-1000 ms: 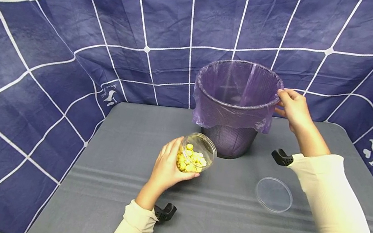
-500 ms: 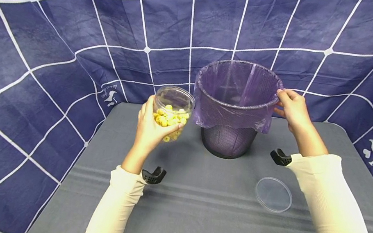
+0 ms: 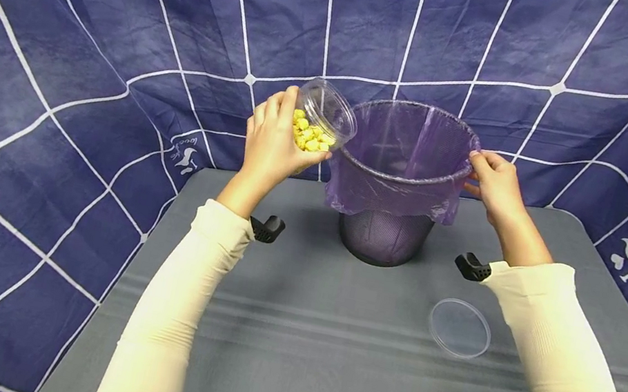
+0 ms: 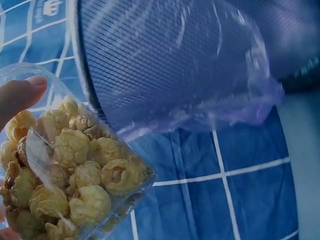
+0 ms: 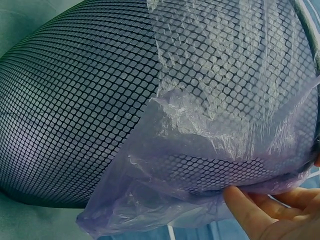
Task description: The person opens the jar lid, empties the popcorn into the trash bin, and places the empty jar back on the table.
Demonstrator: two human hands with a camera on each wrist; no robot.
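Note:
My left hand [image 3: 275, 140] grips a clear plastic jar [image 3: 329, 109] tilted to the right, its open mouth right at the left rim of the trash can. Yellow popcorn [image 3: 310, 135] lies inside the jar, and the left wrist view shows the pieces [image 4: 75, 165] close up through its wall. The black mesh trash can [image 3: 385, 237] stands upright, lined with a translucent purple bag [image 3: 396, 196] folded over its rim. At the right side of that rim, my right hand [image 3: 498, 186] pinches the rim and liner between thumb and fingers [image 5: 250, 212].
A clear round lid [image 3: 459, 328] lies flat on the grey table [image 3: 322, 365], right of the can. Blue cloth with white lines [image 3: 192, 27] hangs behind and at both sides. Black wrist mounts [image 3: 473, 267] stick out from the sleeves.
My left hand first carried the jar left and away from me, then raised it to the can's left rim and tipped it rightward. The right hand stays at the rim.

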